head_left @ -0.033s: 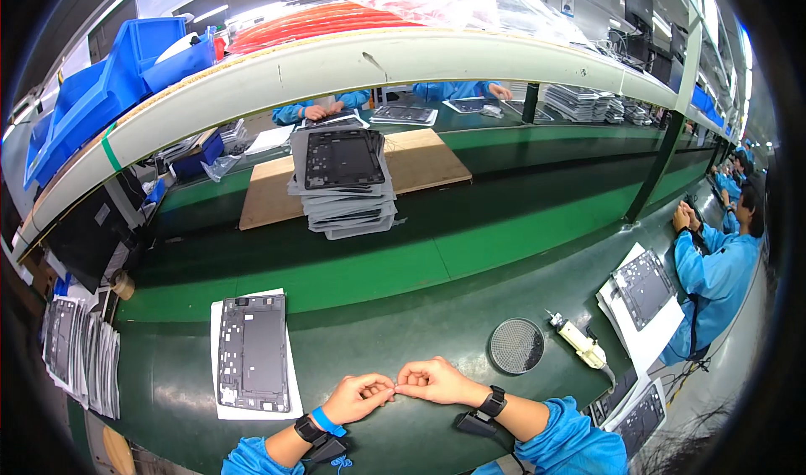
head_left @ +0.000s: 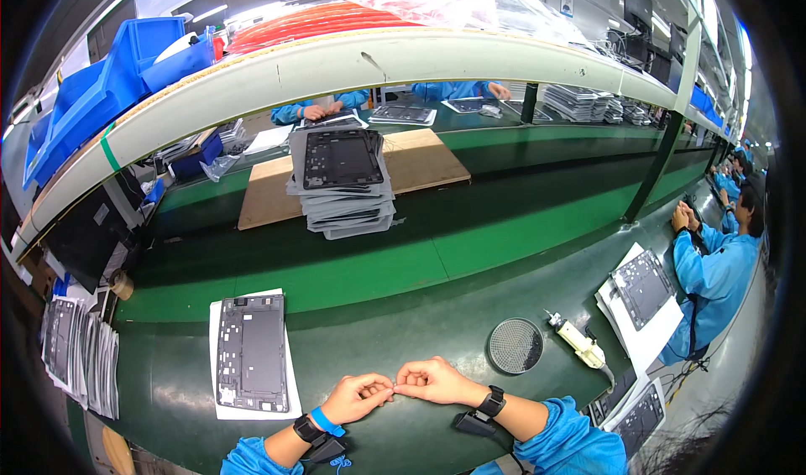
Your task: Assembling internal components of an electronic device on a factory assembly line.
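Note:
Just above the near edge of the dark green bench, my left hand (head_left: 359, 398) and my right hand (head_left: 435, 383) meet at the fingertips. Both are closed in a pinch; whatever sits between the fingers is too small to name. To the left of my hands a black tablet housing (head_left: 262, 353) lies on white paper (head_left: 292, 391). Right of them stands a round mesh dish (head_left: 515, 346) with small dark pieces inside. Beside it a cream electric screwdriver (head_left: 578, 341) lies on the bench, apart from my hands.
A stack of sheets with housings (head_left: 84, 357) stands at the far left. Ahead, another stack (head_left: 348, 206) rests on a wooden board (head_left: 428, 164). An overhead shelf (head_left: 336, 68) crosses the view, and a co-worker (head_left: 714, 265) sits at right beside more housings (head_left: 645, 290).

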Demonstrator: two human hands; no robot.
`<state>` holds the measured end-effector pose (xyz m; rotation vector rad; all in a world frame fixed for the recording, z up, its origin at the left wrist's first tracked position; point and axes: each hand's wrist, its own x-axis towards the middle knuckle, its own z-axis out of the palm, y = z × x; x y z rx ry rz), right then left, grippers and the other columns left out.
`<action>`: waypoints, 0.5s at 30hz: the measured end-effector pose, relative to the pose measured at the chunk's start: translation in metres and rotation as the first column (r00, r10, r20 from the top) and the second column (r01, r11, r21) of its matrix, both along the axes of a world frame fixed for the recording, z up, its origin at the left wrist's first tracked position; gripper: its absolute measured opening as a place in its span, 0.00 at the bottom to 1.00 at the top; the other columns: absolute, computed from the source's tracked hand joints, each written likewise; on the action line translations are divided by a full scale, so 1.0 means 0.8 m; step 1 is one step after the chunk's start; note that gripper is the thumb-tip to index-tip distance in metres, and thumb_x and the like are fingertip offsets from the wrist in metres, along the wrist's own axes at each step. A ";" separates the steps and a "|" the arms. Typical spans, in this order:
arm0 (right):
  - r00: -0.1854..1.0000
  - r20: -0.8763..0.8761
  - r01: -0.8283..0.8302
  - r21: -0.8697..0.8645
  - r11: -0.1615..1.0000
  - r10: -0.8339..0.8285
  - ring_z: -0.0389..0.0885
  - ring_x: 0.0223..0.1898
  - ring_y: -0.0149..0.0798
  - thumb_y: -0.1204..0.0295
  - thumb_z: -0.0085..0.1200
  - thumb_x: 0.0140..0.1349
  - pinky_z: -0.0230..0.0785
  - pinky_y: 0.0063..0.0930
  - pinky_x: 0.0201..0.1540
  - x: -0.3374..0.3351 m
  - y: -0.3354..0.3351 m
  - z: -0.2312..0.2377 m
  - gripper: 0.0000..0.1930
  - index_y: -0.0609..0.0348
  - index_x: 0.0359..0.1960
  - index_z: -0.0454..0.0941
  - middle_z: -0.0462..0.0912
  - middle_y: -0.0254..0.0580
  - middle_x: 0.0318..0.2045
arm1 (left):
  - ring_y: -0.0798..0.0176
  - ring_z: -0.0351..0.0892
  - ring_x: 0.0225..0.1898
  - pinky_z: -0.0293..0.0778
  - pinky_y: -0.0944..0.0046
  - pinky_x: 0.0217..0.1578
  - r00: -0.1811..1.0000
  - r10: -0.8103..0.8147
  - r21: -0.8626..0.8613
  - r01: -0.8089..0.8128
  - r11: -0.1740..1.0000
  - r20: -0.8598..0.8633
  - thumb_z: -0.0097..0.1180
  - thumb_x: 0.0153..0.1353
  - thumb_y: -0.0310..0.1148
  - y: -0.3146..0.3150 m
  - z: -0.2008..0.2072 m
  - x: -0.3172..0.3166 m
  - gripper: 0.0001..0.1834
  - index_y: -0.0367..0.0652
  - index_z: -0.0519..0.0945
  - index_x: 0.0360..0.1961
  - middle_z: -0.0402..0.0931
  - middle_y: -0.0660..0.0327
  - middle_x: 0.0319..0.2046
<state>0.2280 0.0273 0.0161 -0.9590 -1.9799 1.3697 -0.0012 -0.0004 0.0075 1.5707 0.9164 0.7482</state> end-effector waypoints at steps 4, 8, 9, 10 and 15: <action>1.000 -0.008 -0.007 -0.003 1.000 0.007 0.69 0.17 0.20 0.67 0.62 0.61 0.61 0.19 0.22 -0.001 0.001 0.000 0.07 0.57 0.32 0.80 0.76 0.28 0.15 | 0.75 0.80 0.30 0.76 0.74 0.32 1.000 -0.008 -0.010 0.008 1.000 -0.004 0.56 0.63 0.25 0.001 0.001 -0.001 0.07 0.36 0.81 0.42 0.84 0.63 0.32; 1.000 -0.018 -0.008 -0.019 1.000 0.008 0.69 0.18 0.19 0.67 0.62 0.61 0.62 0.18 0.22 0.000 0.001 0.002 0.07 0.57 0.33 0.80 0.77 0.28 0.15 | 0.75 0.80 0.31 0.76 0.74 0.33 1.000 -0.010 -0.013 0.010 1.000 -0.006 0.55 0.64 0.25 0.001 0.000 -0.001 0.08 0.36 0.80 0.43 0.84 0.63 0.32; 1.000 -0.018 -0.008 -0.012 1.000 0.008 0.69 0.18 0.19 0.67 0.62 0.61 0.62 0.18 0.22 0.000 0.001 0.002 0.07 0.57 0.33 0.80 0.77 0.28 0.16 | 0.75 0.80 0.31 0.76 0.75 0.33 1.000 -0.014 -0.012 0.014 1.000 0.007 0.55 0.64 0.25 0.001 -0.001 -0.001 0.08 0.36 0.80 0.43 0.84 0.63 0.32; 1.000 -0.018 -0.009 -0.011 1.000 0.009 0.69 0.18 0.19 0.67 0.62 0.61 0.62 0.18 0.22 0.000 0.001 0.002 0.07 0.57 0.33 0.80 0.77 0.28 0.16 | 0.75 0.80 0.31 0.76 0.75 0.33 1.000 -0.013 -0.011 0.013 1.000 0.007 0.55 0.64 0.25 0.001 0.000 -0.001 0.08 0.36 0.80 0.43 0.84 0.63 0.32; 1.000 -0.005 -0.007 -0.006 1.000 0.007 0.70 0.18 0.19 0.68 0.62 0.60 0.62 0.19 0.22 0.000 0.001 0.002 0.07 0.57 0.33 0.80 0.77 0.28 0.16 | 0.75 0.79 0.31 0.76 0.75 0.33 1.000 -0.023 -0.013 0.023 1.000 0.006 0.55 0.64 0.25 0.001 -0.002 -0.002 0.08 0.36 0.80 0.44 0.84 0.62 0.33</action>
